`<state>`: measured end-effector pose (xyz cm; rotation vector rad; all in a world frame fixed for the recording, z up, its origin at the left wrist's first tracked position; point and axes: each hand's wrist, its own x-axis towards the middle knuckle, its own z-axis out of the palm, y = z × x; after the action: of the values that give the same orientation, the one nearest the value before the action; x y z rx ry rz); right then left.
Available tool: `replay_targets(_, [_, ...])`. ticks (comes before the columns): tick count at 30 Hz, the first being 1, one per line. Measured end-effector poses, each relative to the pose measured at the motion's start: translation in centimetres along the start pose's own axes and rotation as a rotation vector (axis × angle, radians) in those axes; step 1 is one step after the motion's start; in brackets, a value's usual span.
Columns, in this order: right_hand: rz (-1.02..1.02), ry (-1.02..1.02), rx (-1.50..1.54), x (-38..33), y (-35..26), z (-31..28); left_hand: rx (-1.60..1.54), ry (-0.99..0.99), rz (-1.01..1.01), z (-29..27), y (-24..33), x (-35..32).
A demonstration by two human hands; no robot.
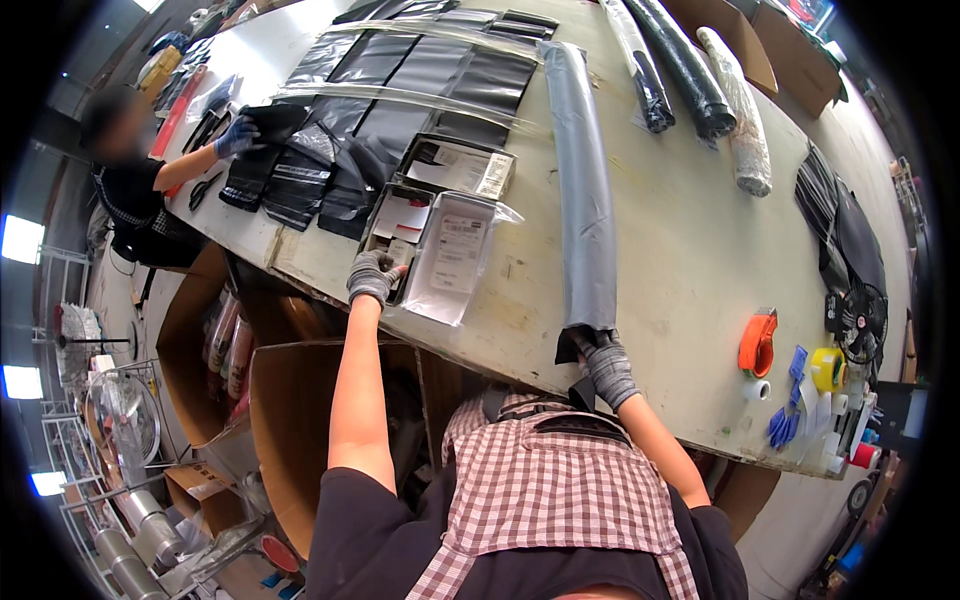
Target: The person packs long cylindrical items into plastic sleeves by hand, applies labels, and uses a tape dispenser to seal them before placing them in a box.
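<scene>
Left hand (372, 277) clamps the tray (398, 232) at the counter (690, 250) edge, steadying it. Right hand (603, 360) grips the grey roll (585, 190) end, pinning it flat.

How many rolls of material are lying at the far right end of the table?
3, side by side: a black roll on the left, a thicker black roll in the middle, a pale wrapped roll on the right. Their far ends are cut off.
</scene>
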<state>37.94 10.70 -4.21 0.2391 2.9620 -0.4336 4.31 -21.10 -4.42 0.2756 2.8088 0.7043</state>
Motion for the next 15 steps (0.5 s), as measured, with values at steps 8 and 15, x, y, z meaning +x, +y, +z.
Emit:
replay_targets(8, [-0.076,0.048,0.063,-1.6,0.7,0.8,-0.067,-0.049,0.056,-0.5,-1.2,0.6])
replay_targets(15, [-0.267,-0.03,0.394,-3.8,1.2,-1.5,0.084,0.276,0.238,-0.6,2.3,-1.4])
